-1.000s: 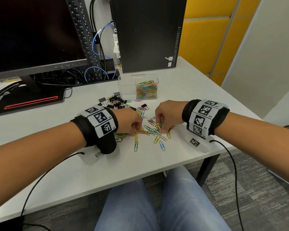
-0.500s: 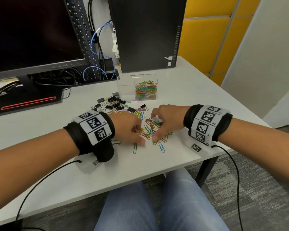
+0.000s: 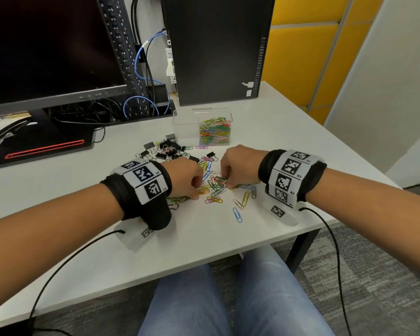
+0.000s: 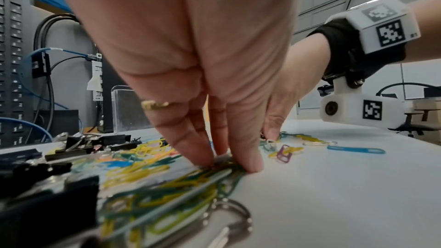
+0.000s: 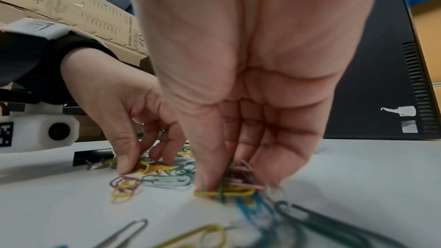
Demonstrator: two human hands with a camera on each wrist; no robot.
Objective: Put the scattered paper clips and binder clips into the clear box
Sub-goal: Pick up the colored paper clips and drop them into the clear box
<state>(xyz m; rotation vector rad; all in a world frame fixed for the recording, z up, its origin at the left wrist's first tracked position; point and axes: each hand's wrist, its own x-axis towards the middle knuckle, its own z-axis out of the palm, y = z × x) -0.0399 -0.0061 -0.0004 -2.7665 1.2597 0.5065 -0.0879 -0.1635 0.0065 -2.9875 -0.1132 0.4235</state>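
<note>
White tabletop (image 3: pixel 264 122) is carrying everything: left hand (image 3: pixel 183 177) and right hand (image 3: pixel 238 167) are both pinching scattered colourful wire paper clips (image 3: pixel 214 186); black binder clips (image 3: pixel 166 150) lying behind; clear plastic box (image 3: pixel 203 127) sitting beyond, partly filled with paper clips.

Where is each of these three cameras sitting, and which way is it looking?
Head: looks down at the desk; both forearms, hands and knees show.
Left wrist: under the wrist, along the left hand pinching paper clips.
Right wrist: likewise, along the right hand pinching clips.
Shared: each wrist view shows the opposite hand; all show the clips.
</note>
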